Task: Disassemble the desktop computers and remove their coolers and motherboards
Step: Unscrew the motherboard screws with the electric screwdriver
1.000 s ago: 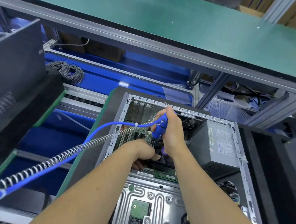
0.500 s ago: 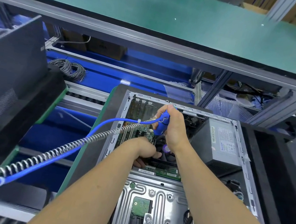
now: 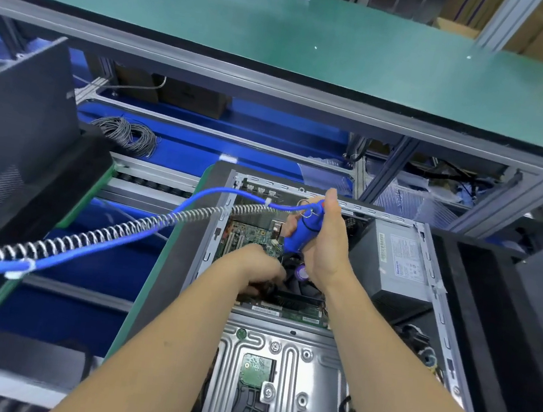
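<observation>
Right hand [image 3: 325,244] held its grip around the blue screwdriver [image 3: 303,229], upright over the motherboard [image 3: 249,234]. Left hand [image 3: 255,267] reached inside the case [image 3: 280,362]; grip unclear.

We cannot see the cooler: the left hand [image 3: 256,268] and right hand [image 3: 325,247] cover it, and the left fingers vanish behind the wrist. The blue screwdriver [image 3: 301,234] hides its tip there. The coiled cable [image 3: 93,237] runs off the left edge; the power supply label [image 3: 401,257] is unreadable.
</observation>
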The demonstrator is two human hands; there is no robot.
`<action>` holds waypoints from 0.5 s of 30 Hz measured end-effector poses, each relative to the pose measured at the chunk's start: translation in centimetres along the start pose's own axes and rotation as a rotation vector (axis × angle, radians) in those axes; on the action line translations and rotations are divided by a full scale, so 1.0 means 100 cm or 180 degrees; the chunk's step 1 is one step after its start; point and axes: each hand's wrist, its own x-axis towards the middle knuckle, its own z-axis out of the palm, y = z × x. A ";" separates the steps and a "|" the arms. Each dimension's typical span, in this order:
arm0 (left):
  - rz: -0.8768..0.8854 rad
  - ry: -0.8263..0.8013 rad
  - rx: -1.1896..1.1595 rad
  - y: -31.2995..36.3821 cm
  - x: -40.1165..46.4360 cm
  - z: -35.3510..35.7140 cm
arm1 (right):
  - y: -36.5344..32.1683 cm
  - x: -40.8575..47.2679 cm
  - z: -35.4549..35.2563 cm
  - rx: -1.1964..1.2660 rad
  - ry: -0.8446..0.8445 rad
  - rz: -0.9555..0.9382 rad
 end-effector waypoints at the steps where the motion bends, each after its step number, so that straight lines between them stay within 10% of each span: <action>1: 0.0161 0.0215 0.0034 0.001 -0.006 -0.002 | -0.001 -0.005 -0.003 0.0117 -0.0044 0.0058; 12: 0.1805 0.1892 0.3126 0.008 -0.051 -0.022 | 0.011 -0.033 0.005 -0.0242 -0.0158 0.0197; 15: 0.1953 0.2542 0.2875 -0.003 -0.037 -0.042 | 0.010 -0.032 0.005 -0.0389 -0.0158 0.0151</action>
